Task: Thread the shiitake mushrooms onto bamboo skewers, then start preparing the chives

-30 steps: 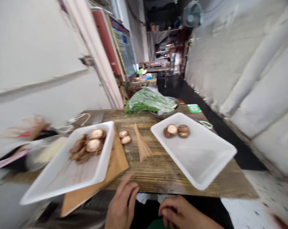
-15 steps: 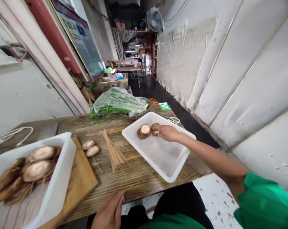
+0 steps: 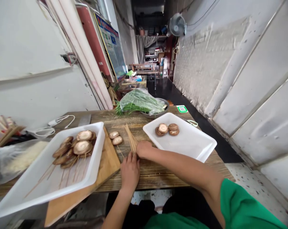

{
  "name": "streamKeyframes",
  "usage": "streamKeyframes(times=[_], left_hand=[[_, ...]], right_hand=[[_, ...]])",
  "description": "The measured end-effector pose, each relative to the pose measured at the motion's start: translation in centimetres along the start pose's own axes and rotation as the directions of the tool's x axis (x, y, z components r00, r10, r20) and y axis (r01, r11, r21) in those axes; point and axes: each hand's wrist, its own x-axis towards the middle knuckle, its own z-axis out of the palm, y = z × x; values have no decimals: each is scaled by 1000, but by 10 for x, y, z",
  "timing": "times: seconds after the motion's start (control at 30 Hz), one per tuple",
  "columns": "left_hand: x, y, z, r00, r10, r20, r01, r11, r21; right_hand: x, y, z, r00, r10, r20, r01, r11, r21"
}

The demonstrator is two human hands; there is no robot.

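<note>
A fanned bundle of bamboo skewers [image 3: 131,136] lies on the wooden table, and both hands are at its near end. My left hand [image 3: 130,171] rests with its fingers stretched out over the near tips. From the right, my right hand [image 3: 144,149] is curled against the bundle; its fingertips are hidden. Left of the bundle sit two mushroom caps [image 3: 117,140], a single skewer [image 3: 120,151] near them. The right white tray [image 3: 184,148] holds mushroom caps [image 3: 173,129] in two small piles. Skewered mushrooms [image 3: 82,147] are heaped in the left white tray [image 3: 100,140].
Under the left tray is a wooden board [image 3: 110,159]. Bagged green chives [image 3: 141,101] lie across a metal bowl [image 3: 166,108] at the back. Scissors [image 3: 192,122] sit behind the right tray. A plastic bag [image 3: 15,159] and white cable [image 3: 62,120] are at the left.
My right hand has left the mushrooms in the right tray and moved to the skewers. My left hand has come up from the table's front edge to them. The view has turned left.
</note>
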Motion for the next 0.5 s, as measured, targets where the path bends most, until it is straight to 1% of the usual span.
streamKeyframes(times=[0.1,0.2,0.3,0.43,0.5], left_hand=[[-6,-5,12,999,48,-8,-48,991,-127],[-7,-7,21,998,54,-26,-58,977,-206],[-6,-6,27,998,51,-47,-60,973,-223],[-4,-6,33,995,88,-53,-99,963,-251],[-3,-7,34,993,104,-60,-116,961,-252]], right_hand=[[9,-2,10,997,72,-8,-72,997,-7],[9,-1,14,996,91,-22,-92,996,-16],[6,2,16,998,55,-38,-57,998,-31],[-2,3,17,999,-8,-44,5,997,-79],[-8,1,19,998,-60,-34,56,993,-108]])
